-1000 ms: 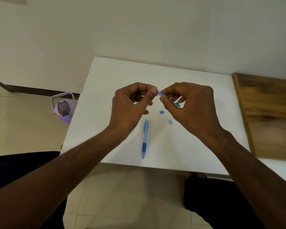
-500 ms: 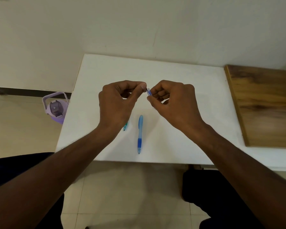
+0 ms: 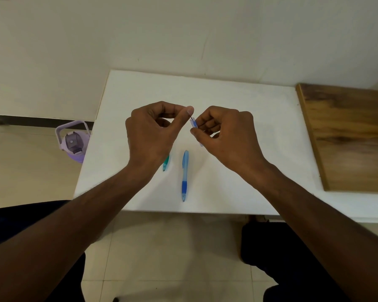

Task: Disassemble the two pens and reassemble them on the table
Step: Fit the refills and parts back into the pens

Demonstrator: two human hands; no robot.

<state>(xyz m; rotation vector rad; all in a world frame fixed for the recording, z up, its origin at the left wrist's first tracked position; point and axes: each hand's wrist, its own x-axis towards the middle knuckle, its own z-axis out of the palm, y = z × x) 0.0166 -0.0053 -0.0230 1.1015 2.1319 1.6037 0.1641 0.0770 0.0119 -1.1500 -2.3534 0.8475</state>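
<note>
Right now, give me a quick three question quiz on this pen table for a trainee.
1. True or false: the blue pen lies whole on the white table.
2. Which hand holds the clear blue barrel? A left hand, B right hand
3. What stands on the floor left of the table?

Key: 1 true; 2 B; 3 the purple bottle.
</note>
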